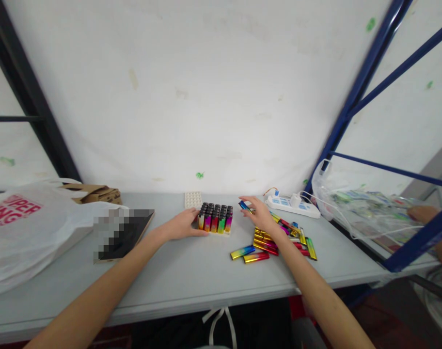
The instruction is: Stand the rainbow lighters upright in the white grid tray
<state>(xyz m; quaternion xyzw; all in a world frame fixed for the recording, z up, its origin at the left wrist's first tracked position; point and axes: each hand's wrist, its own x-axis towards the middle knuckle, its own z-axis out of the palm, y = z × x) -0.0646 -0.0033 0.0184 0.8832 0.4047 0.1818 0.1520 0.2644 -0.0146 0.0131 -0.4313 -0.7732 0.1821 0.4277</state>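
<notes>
Bare forearms (97, 295) reach in from the lower corners, with white drawstrings (221, 325) hanging between them, nearer the body than either hand's fingers. Beyond, on a grey table (192, 276), the left hand (184, 225) sits at the left end of a block of upright lighters (214, 220). Its thumb and fingers are spread apart, the thumb lying toward the near side; how firmly they press cannot be told. These lighters stand in close rows, black tops up, just right of the left fingertips, on a white tray (226, 234) whose near edge shows low down.

The right hand (260, 213) pinches a single blue lighter (244, 206) between thumb and fingers, tilted, to the right of the block and apart from it. Loose lighters (260, 235) in gold, red, green and blue lie heaped below and to the right of those fingers, partly under the wrist.

Just past the left fingers lies a pale tray (192, 199). Left of them are a dark tablet (134, 237), partly pixelated, a white plastic bag (42, 230) and folded cardboard (101, 194). Right of the right fingers, a power strip (301, 207) rests near the wall (206, 97); farther right, past a blue frame (337, 131), another person's hand (422, 213) shows beside a clear bag (370, 208).
</notes>
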